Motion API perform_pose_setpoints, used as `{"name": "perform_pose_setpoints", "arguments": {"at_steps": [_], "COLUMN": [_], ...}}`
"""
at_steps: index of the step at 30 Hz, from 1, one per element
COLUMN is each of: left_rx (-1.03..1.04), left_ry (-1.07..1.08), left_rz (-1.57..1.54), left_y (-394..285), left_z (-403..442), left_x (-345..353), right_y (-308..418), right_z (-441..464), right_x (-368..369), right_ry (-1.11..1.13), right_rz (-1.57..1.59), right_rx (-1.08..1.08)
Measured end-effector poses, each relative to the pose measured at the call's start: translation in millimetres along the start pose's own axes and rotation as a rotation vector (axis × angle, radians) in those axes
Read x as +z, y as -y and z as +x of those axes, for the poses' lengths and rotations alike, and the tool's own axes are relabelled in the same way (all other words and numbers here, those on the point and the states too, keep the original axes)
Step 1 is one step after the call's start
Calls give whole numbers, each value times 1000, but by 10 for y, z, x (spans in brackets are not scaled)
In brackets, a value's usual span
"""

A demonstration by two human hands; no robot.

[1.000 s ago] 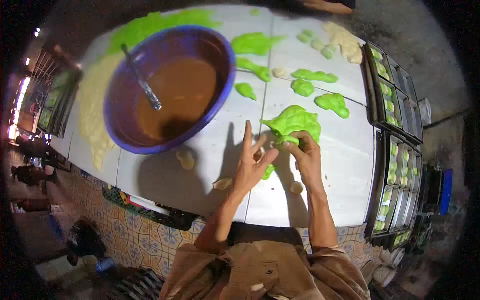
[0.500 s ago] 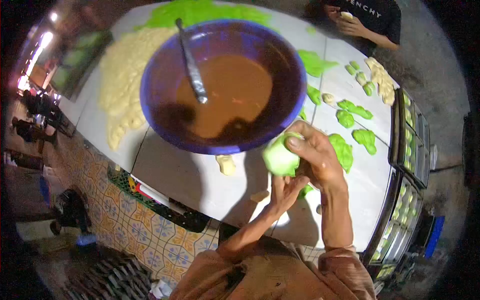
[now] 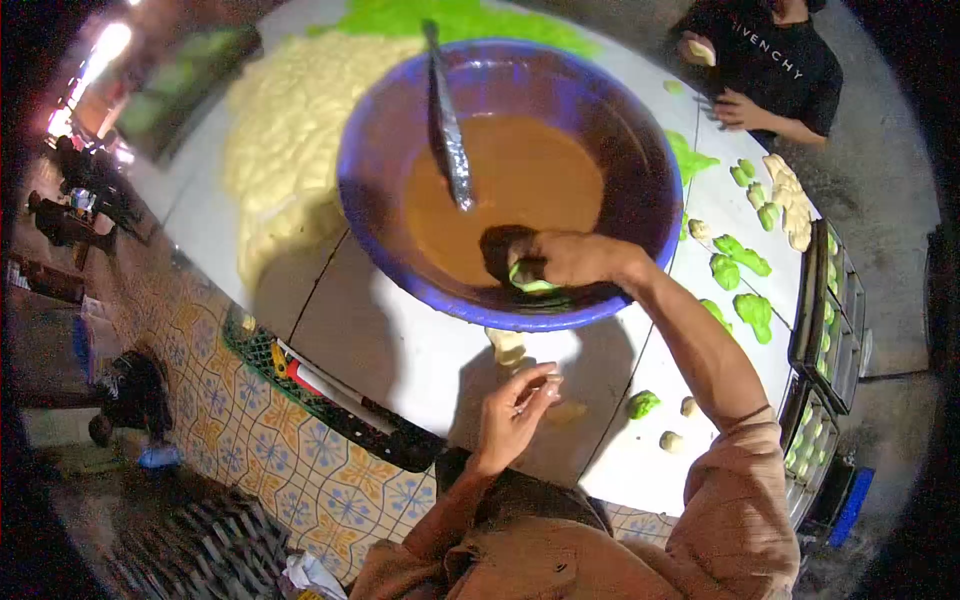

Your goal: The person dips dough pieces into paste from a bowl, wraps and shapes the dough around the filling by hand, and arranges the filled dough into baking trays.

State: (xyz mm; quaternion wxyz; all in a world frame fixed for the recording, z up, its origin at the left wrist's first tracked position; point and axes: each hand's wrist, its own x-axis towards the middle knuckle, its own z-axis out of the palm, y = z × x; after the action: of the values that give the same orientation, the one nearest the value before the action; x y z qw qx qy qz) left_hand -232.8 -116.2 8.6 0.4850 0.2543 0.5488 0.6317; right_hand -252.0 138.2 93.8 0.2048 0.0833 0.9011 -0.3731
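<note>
My right hand (image 3: 580, 260) reaches over the near rim into a big purple bowl (image 3: 560, 322). Its fingers are closed on a piece of green dough (image 3: 532, 282), low over a smooth brown paste (image 3: 520, 170); part of the dough is hidden by the hand and dark shadow. A metal spoon-like utensil (image 3: 448, 130) leans in the bowl, its lower end in the paste. Just in front of the bowl, my left hand (image 3: 512, 415) hovers over the table with its fingers loosely bent and no object visible between them. A pale dough lump (image 3: 507, 346) lies near it.
Pale dough (image 3: 285, 130) spreads left of the bowl, green dough (image 3: 460, 22) behind it. Green lumps (image 3: 753, 316) lie on the right. Trays of pieces (image 3: 825, 290) stand at the table's right edge. Across the table, a person in a black shirt (image 3: 765, 70) handles pale dough.
My right hand has moved up and forward into the bowl with the green dough. My left hand has come away from it, down and left. The view has shifted slightly.
</note>
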Motion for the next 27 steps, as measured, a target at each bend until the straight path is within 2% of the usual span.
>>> {"name": "perform_pose_setpoints", "arguments": {"at_steps": [1,4,6,9,11,12,13,14,16,17,19,20,21,24,25,26,27], "left_rx": [56,46,-5,8,7,22,-94,-105,-124,-113,-235,-294,-237,-273,-304,-294,-283], "left_ry": [-4,0,36,133,143,179,184,174,158,157,199,215,301,294,264,218,173], "left_rz": [-52,-161,-157,-269,-477,-609,-644,-623,-573,-496,-468,-454,-413,-420,-427,-363,-298], "left_y": [-33,-162,-345,-528,-441,-334,-316,-287,-232,-146,-27,5,-266,-47,31,61,66], "left_z": [29,118,178,241,275,300,308,286,247,264,272,276,192,178,195,189,191], "left_x": [20,83,167,402,661,755,835,915,1077,1139,1266,1324,1421,1617,1620,1607,1588], "right_y": [-46,12,304,305,294,256,146,47,-140,-427,-255,-65,-104,-108,-297,-401,-358], "right_z": [-40,-221,-533,-892,-1164,-1272,-1378,-1523,-1936,-1988,-2213,-2376,-2390,-2600,-2657,-2698,-2741], "right_x": [3,-10,-59,96,266,428,561,676,886,1142,1253,1247,1355,1489,1584,1701,1721], "right_ry": [-19,-175,-299,-444,-548,-739,-840,-942,-833,-977,-1056,-980,-1050,-1035,-1035,-1041,-1055], "right_rz": [114,610,1001,1249,1378,1364,1392,1419,1448,1249,1343,1639,1704,1759,1562,1521,1326], "right_rx": [-8,50,129,-2,-46,29,59,91,30,35,37,21,-17,-82,50,23,104]}}
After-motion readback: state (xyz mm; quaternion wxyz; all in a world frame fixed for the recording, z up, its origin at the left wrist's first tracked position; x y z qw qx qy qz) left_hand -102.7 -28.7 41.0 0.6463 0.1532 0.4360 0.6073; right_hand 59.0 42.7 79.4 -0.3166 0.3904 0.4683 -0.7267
